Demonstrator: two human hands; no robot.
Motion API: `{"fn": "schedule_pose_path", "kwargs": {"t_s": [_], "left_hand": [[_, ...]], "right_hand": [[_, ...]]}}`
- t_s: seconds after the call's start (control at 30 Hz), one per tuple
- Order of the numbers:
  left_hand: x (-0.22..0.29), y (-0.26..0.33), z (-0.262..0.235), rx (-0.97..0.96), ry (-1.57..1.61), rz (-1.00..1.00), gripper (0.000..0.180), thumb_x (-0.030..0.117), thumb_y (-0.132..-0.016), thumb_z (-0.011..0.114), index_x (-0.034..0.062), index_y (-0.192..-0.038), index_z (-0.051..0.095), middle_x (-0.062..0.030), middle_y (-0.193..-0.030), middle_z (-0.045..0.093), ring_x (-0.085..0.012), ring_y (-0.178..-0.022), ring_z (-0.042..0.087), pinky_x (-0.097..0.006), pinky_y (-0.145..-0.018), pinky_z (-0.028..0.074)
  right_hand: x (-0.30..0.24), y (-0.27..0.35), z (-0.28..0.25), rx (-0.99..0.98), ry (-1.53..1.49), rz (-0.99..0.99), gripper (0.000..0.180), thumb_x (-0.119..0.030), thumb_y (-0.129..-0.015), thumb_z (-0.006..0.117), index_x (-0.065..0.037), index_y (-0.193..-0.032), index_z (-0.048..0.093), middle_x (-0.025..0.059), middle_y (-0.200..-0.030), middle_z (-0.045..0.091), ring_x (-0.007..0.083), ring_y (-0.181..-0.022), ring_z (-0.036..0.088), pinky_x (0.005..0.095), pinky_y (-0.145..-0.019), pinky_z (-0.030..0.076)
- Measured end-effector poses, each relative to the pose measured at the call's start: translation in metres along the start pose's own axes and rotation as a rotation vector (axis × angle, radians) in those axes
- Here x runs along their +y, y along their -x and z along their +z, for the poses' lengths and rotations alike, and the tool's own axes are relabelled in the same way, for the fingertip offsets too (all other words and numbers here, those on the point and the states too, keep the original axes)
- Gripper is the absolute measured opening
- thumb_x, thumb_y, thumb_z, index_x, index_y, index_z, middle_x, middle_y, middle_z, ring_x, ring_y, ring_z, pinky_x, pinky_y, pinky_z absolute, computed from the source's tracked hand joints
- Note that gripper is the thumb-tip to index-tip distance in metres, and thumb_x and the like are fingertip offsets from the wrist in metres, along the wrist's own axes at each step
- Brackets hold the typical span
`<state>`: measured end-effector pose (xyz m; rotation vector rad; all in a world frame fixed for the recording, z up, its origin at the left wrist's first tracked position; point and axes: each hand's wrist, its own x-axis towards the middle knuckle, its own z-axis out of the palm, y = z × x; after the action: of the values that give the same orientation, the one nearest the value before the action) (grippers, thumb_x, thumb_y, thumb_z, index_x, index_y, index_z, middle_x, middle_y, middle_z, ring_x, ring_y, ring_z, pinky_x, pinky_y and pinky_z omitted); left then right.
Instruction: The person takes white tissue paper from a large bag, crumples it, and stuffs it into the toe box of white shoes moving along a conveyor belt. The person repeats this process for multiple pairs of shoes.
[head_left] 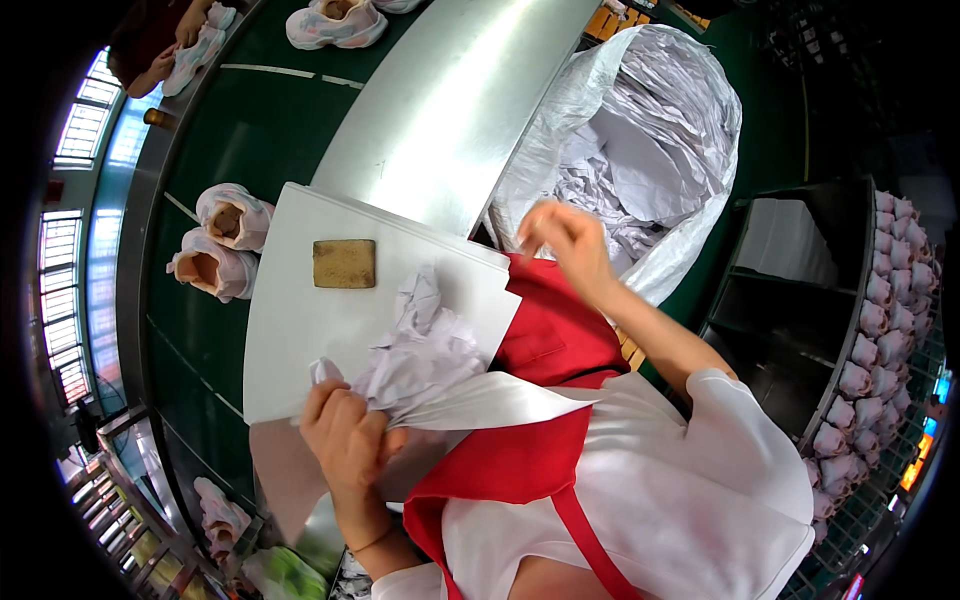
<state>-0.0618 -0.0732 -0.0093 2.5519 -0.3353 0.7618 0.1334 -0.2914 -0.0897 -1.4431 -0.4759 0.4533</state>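
My left hand grips a crumpled wad of white tissue paper that lies on a stack of flat white paper sheets. A small brown sponge-like block rests on the same stack, farther from me. My right hand hovers in the air, fingers loosely curled and holding nothing, just in front of a big clear plastic bag stuffed with crumpled white paper. A red apron and white sleeves cover my body below.
A green conveyor belt carries pink and white shoes: a pair beside the stack and one shoe farther off. Another person's hands hold a shoe at top left. A metal shelf runs alongside. A rack with several shoes stands right.
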Motion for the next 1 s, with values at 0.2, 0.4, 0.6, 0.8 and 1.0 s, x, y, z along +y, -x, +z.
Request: {"fn": "schedule_pose_path", "kwargs": {"t_s": [0.2, 0.4, 0.6, 0.8, 1.0], "left_hand": [[-0.01, -0.005, 0.001, 0.06, 0.062, -0.035, 0.036, 0.03, -0.092, 0.055, 0.0002, -0.074, 0.048, -0.0085, -0.058, 0.044, -0.0242, -0.049, 0.043, -0.035, -0.052, 0.039], [-0.012, -0.009, 0.0, -0.005, 0.066, -0.055, 0.03, 0.025, -0.088, 0.061, 0.0005, -0.075, 0.05, -0.0083, -0.059, 0.045, -0.0246, -0.051, 0.044, -0.033, -0.052, 0.038], [-0.015, -0.007, 0.001, 0.026, 0.069, -0.086, 0.026, 0.025, -0.085, 0.064, 0.0006, -0.088, 0.055, -0.0055, -0.061, 0.047, -0.0213, -0.05, 0.044, -0.034, -0.053, 0.038], [-0.01, -0.013, -0.005, -0.069, 0.035, -0.206, 0.033, 0.021, -0.08, 0.068, -0.0014, -0.102, 0.061, -0.0065, -0.064, 0.048, -0.0216, -0.055, 0.047, -0.033, -0.056, 0.039], [-0.017, -0.009, -0.004, -0.046, -0.005, -0.114, 0.027, 0.018, -0.075, 0.071, 0.0038, -0.097, 0.062, -0.0044, -0.064, 0.051, -0.0205, -0.056, 0.05, -0.032, -0.058, 0.041]], "right_hand": [[0.238, 0.029, -0.15, -0.031, 1.682, -0.061, 0.036, -0.005, -0.074, 0.059, -0.013, -0.109, 0.062, 0.0082, -0.104, 0.062, 0.0268, -0.106, 0.056, 0.0449, -0.091, 0.041], [0.212, 0.008, -0.165, -0.001, 1.119, 0.13, 0.021, -0.008, -0.082, 0.047, -0.007, -0.099, 0.06, 0.0184, -0.1, 0.06, 0.037, -0.09, 0.058, 0.0423, -0.077, 0.047], [0.074, -0.029, -0.193, 0.063, 1.172, 0.296, 0.029, -0.021, -0.08, 0.046, -0.001, -0.092, 0.065, 0.025, -0.083, 0.063, 0.0381, -0.08, 0.061, 0.0425, -0.074, 0.046], [-0.019, -0.069, -0.192, -0.206, 0.737, 0.367, 0.026, -0.021, -0.088, 0.052, 0.002, -0.094, 0.063, 0.0136, -0.08, 0.066, 0.0164, -0.069, 0.06, 0.0308, -0.068, 0.048], [0.066, -0.069, -0.245, -0.026, 1.704, 0.226, 0.03, -0.026, -0.085, 0.057, 0.001, -0.08, 0.068, 0.0158, -0.077, 0.069, 0.0283, -0.067, 0.065, 0.0338, -0.064, 0.049]]}}
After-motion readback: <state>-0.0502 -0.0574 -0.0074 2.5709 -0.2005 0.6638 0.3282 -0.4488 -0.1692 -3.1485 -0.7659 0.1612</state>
